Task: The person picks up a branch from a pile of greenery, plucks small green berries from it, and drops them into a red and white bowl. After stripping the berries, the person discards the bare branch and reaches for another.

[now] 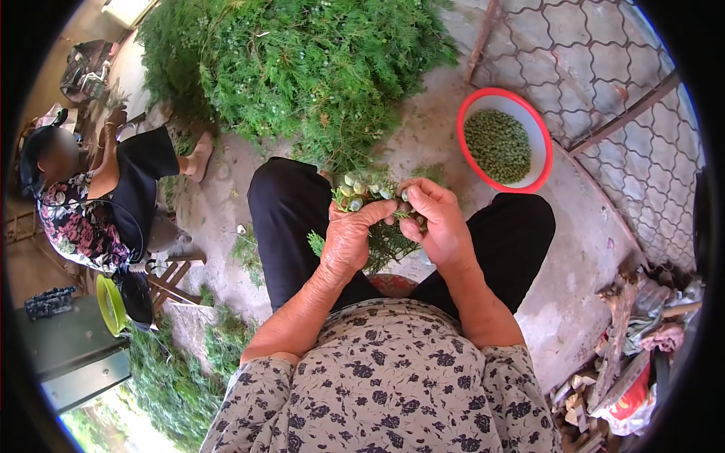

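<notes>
Between my knees, my left hand (349,235) is closed around an evergreen sprig (380,253). Pale green cones (353,189) cluster above my left thumb, and feathery foliage hangs below the hand. My right hand (439,220) is close beside it, thumb and fingers curled together at the sprig's right side. Small round green cones show between these fingers; how many is hidden. Ahead to the right stands a white basin (541,143) with a red rim, holding a heap of small green cones (497,147).
A large pile of evergreen branches (302,68) lies ahead. At left another person (91,196) sits by a wooden stool (175,279) and a yellow-green basin (111,306). A metal lattice (596,83) is at right, with wood scraps and bags (627,355) below it.
</notes>
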`<state>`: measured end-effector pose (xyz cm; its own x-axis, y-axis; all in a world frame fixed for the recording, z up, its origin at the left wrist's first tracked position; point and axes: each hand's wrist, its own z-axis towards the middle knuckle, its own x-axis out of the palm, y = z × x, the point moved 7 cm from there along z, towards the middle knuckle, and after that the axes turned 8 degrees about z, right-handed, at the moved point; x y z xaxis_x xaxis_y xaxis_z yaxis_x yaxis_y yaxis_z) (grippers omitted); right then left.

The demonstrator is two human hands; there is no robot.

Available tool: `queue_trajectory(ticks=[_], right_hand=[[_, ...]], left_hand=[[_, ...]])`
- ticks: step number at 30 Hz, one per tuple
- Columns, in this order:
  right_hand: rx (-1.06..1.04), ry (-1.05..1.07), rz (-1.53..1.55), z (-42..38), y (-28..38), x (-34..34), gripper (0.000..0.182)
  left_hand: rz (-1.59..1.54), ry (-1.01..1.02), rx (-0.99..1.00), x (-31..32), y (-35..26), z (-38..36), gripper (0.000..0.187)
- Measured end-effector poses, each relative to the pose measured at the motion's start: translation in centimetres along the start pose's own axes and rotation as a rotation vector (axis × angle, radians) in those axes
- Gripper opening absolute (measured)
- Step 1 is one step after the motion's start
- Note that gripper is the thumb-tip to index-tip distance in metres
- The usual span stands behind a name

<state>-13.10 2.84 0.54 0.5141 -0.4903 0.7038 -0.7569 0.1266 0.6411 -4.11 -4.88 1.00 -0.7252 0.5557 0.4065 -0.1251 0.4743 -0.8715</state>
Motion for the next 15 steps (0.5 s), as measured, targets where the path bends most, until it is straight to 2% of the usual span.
queue_trajectory(ticks=[1, 5, 7, 9, 10, 11, 13, 15], right_hand=[[0.037, 0.016, 0.118, 0.1, -0.3, -0.1, 0.011], [-0.071, -0.067, 0.095, -0.3, 1.8, 0.3, 0.011], [-0.1, -0.032, 0.042, -0.1, 1.9, 0.0, 0.013], [-0.094, 0.033, -0.275, -0.3, 1.8, 0.8, 0.017], [-0.21, 0.016, -0.389, -0.3, 2.0, 1.2, 0.018], [-0.209, 0.016, -0.388, -0.1, 1.6, 1.3, 0.018], [-0.457, 0.004, -0.594, -0.5, 2.6, 1.9, 0.014], [-0.405, -0.005, -0.575, -0.4, 2.4, 1.7, 0.013]], left_hand=[[0.004, -0.008, 0.009, 0.0, 0.0, 0.1, 0.018], [0.081, -0.053, 0.023, -0.1, -0.3, 0.1, 0.016], [0.15, -0.045, 0.037, -0.1, -0.4, 0.0, 0.016], [0.219, -0.038, 0.049, 0.0, -0.5, -0.2, 0.015], [0.239, -0.04, 0.051, 0.1, -0.5, -0.2, 0.016], [0.259, -0.043, 0.053, 0.1, -0.5, -0.3, 0.016], [0.31, -0.036, 0.052, 0.1, -0.5, -0.4, 0.015], [0.359, -0.029, 0.052, 0.0, -0.6, -0.4, 0.013]])
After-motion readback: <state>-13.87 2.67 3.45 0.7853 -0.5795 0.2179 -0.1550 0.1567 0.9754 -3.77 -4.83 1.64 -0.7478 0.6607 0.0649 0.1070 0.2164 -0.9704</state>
